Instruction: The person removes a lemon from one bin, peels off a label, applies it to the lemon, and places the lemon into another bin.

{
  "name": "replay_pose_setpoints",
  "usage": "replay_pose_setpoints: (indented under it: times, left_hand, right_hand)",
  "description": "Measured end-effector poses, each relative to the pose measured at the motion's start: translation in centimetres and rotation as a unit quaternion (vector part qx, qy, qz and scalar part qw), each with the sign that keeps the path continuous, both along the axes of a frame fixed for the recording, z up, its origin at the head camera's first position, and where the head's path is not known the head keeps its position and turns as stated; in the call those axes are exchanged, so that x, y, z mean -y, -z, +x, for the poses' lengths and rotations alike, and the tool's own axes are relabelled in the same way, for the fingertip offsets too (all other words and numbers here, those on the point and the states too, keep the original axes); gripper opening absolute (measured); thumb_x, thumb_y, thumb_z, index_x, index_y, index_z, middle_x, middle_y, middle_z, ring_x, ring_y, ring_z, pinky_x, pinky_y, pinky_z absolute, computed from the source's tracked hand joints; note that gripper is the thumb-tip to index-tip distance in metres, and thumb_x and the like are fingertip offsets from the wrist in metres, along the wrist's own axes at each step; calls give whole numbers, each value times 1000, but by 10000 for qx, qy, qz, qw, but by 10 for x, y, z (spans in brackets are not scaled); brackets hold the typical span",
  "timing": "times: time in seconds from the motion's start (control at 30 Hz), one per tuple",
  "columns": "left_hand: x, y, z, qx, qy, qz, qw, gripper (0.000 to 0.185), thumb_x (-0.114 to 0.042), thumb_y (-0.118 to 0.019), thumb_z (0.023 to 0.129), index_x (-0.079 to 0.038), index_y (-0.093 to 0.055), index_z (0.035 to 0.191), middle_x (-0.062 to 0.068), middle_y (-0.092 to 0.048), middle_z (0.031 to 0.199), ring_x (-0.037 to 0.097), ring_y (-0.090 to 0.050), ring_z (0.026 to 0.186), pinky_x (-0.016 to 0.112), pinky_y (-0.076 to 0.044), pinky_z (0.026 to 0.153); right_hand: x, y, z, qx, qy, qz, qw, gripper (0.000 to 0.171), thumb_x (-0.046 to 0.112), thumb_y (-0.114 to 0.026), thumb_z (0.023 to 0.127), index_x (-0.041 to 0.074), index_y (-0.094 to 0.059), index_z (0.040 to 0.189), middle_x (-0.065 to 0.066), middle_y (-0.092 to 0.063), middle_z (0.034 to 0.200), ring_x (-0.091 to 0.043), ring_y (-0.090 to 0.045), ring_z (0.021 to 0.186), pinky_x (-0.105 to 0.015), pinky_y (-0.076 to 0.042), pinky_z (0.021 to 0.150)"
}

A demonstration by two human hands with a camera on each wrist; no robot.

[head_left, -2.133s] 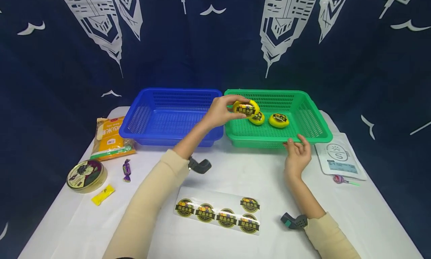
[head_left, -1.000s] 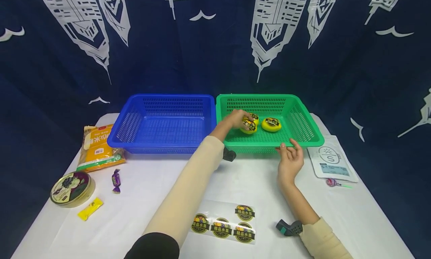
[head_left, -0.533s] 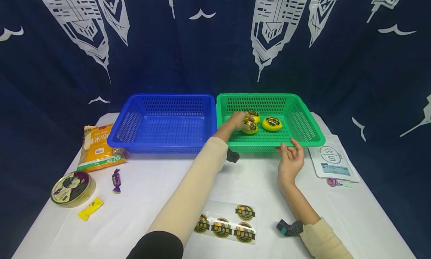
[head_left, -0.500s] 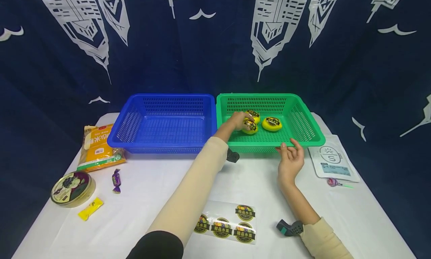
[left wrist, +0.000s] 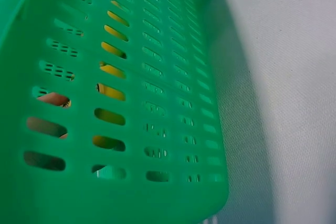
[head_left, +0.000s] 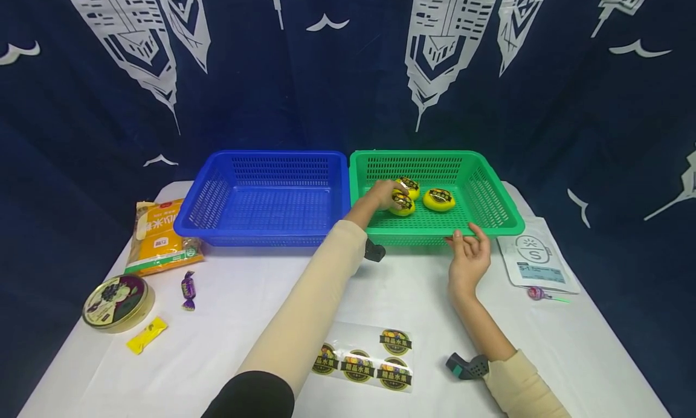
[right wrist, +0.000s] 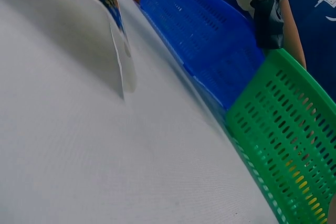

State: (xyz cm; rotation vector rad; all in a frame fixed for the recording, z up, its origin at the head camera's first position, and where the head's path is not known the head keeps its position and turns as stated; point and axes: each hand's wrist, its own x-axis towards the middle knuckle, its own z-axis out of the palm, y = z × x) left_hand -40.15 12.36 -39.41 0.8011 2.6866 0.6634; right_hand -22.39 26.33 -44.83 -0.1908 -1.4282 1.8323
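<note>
In the head view, my left hand (head_left: 383, 194) reaches into the green basket (head_left: 500, 209) and holds a yellow lemon (head_left: 403, 208) low in it, fingers over its top. A second lemon (head_left: 412, 187) lies just behind, partly covered by the hand. To the right rests a third lemon (head_left: 438, 200). Each bears a black-and-gold label. My right hand (head_left: 470, 260) grips the basket's front rim with thumb and fingers. Through the slots of the green wall (left wrist: 131, 203) in the left wrist view, yellow and a bit of the left hand show.
A blue basket (head_left: 261, 234) adjoins on the left. Around lie an orange food bag (head_left: 163, 237), round tin (head_left: 116, 303), purple candy (head_left: 188, 290), yellow candy (head_left: 147, 335), white pouch (head_left: 538, 255) and lollipop (head_left: 537, 293). The sticker sheet (head_left: 370, 339) lies in front, partly under the left forearm.
Two seconds ago the left hand held the lemon up above the green basket; it then lowered it inside. Over the last second both hands have hardly moved.
</note>
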Motion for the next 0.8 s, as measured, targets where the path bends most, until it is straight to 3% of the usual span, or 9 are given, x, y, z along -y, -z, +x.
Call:
replay_pose_setpoints:
  times: [0.27,0.53,0.67,0.8]
  left_hand:
    - [2,0,-1,-27,-100,17,9999,44,-21,-69,84,-26,-58,126,1,-43,140,30,-22,135,40,-29,108]
    - [9,-3,0,6,-206,8,9998,46,-18,-68,85,-26,-55,128,-1,-40,142,29,-18,136,40,-31,107]
    - [9,-9,1,-270,-31,8,9996,44,-17,-69,84,-24,-58,127,-2,-46,138,26,-27,134,36,-32,107]
    - [17,-21,9,-718,221,505,9959,38,-17,-67,86,-19,-61,123,-1,-54,130,21,-40,127,32,-30,107]
  right_hand:
    - [5,-13,6,43,-138,-55,9999,35,1,-57,89,-1,-48,122,-13,-53,87,-21,-62,80,-27,-53,79]
    - [7,-12,2,-34,-218,-37,9997,34,0,-58,88,-2,-48,122,-13,-53,86,-21,-62,79,-28,-53,80]
    - [5,-13,3,-60,-180,-64,9998,34,0,-58,88,-1,-50,120,-13,-54,86,-21,-62,79,-27,-53,79]
    - [1,-14,5,3,-41,-13,10000,34,2,-60,87,-1,-51,120,-11,-56,83,-18,-61,75,-24,-54,75]
